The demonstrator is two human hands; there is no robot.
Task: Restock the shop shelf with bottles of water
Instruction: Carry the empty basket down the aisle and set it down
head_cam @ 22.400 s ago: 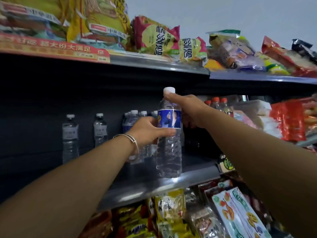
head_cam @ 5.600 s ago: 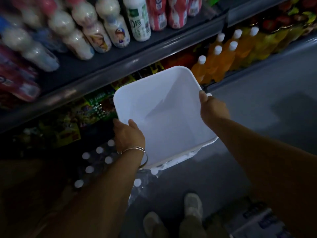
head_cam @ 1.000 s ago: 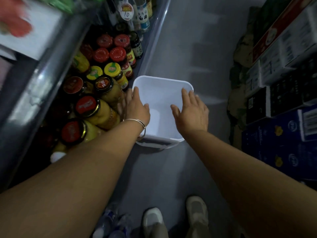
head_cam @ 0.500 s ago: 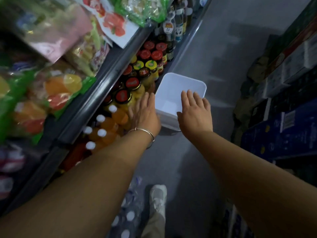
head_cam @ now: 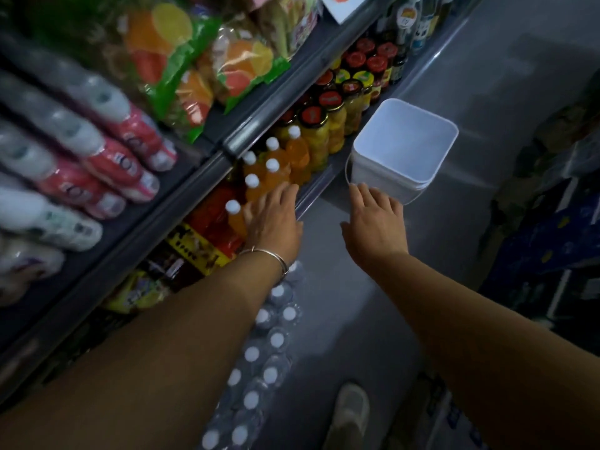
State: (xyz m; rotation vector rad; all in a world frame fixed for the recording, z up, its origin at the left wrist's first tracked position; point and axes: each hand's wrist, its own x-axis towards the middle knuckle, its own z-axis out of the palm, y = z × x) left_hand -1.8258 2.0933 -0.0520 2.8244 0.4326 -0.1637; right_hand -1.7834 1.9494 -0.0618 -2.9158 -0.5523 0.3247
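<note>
**Both hands free above the floor, water pack lying below the left forearm**

The shop shelf (head_cam: 207, 157) fills the left half of the head view, its grey tiers running diagonally up to the right. The upper tier carries pink-and-white bottles (head_cam: 107, 157) lying blurred, and bags of orange sweets (head_cam: 181, 60); the lowest tier holds orange drink bottles (head_cam: 276, 164) with white caps and jars of yellow fruit (head_cam: 328, 131) with red lids. The grey floor (head_cam: 357, 303) takes up the middle and right. Dark and blue cartons (head_cam: 552, 248) are stacked along the right edge.

A white square bucket (head_cam: 402, 151) stands on the floor against the foot of the shelf, with nothing visible inside it. The pack of water bottles (head_cam: 259, 352), shrink-wrapped and seen from above as rows of white caps, lies on the floor beside the shelf base; its long axis runs from the bottom of the view up towards the left wrist.

The left hand (head_cam: 276, 222) is spread with straight fingers, holding nothing, in front of the orange drink bottles. The right hand (head_cam: 376, 222) is likewise flat and empty, its fingertips just short of the bucket's near wall; I cannot tell whether they touch it.

The pack sits under and behind the hands, towards the person's feet, with a pale shoe (head_cam: 350, 414) beside it. The left hand is nearer, almost directly over the pack's far end, so I judge the next reach goes down and back.
</note>
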